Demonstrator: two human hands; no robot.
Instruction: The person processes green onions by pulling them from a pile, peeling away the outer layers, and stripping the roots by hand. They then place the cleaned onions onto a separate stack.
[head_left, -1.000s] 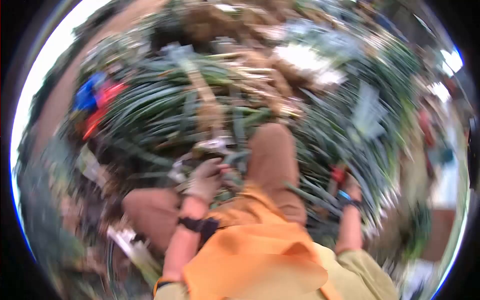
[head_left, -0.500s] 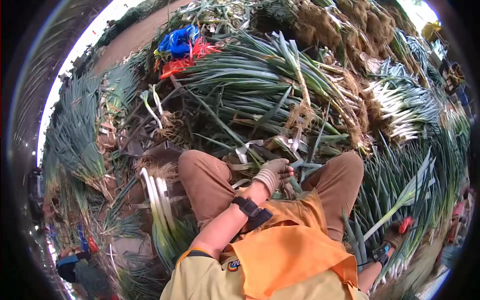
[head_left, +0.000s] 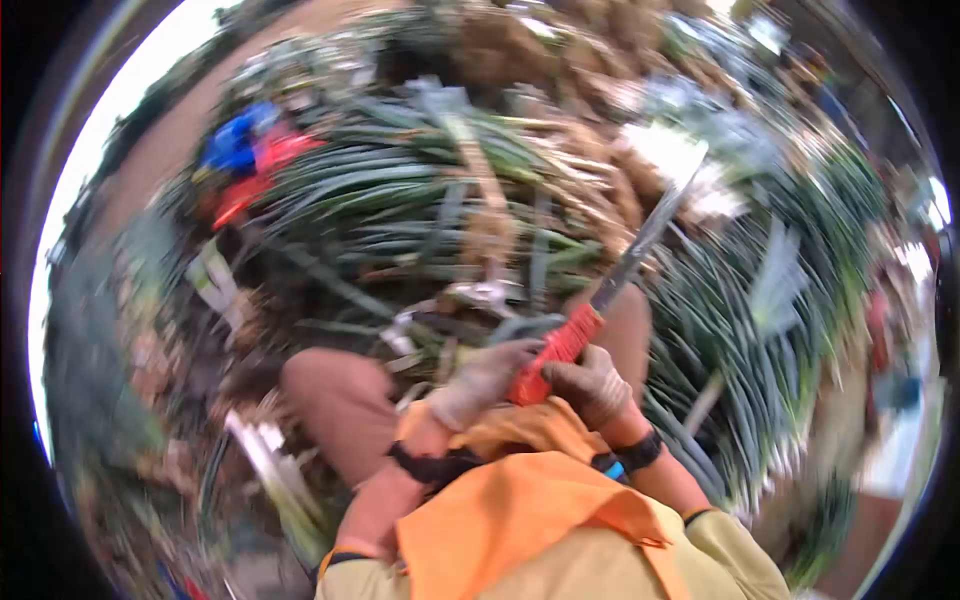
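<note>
A long knife with a red wrapped handle points up and to the right over my lap. My left hand, in a pale glove, has its fingers closed against the left side of the handle. On the handle's other side is my gloved right hand, curled with its thumb against the red wrapping. Motion blur and the handle partly hide the fingers. Beyond the hands lies a large heap of leeks or long green onions. One stalk with a brown root end rests across the heap.
Blue and red strips lie on the heap's left end. Trimmed white stalks are piled at the upper right. More green bundles stand close on my right. Several white-ended stalks lie by my left knee.
My right hand has come in from the far right to my lap, bringing the red-handled knife. My left hand now meets it at the handle. The view has shifted and blurred.
</note>
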